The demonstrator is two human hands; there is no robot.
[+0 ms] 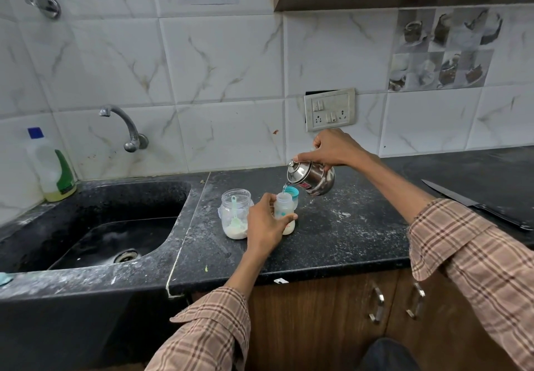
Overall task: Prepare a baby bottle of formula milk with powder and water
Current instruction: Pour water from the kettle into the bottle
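Note:
A small clear baby bottle [284, 206] stands upright and uncapped on the black counter [346, 235], with pale milky liquid in its bottom. My left hand [264, 222] grips its side. My right hand [329, 148] holds a steel kettle [312, 178] tilted to the left, and a thin stream of water runs from its spout into the bottle's mouth. Just behind the bottle sits its teal cap [292, 191]. To the left, touching my left hand, stands an open clear jar [235, 213] with white powder at the bottom and a pale green scoop [235, 212] inside.
A black sink [95, 226] lies at the left with a wall tap [124, 126] above it and a dish soap bottle [50, 165] at its far corner. A long knife [474, 204] lies on the counter at the right. White powder dusts the counter.

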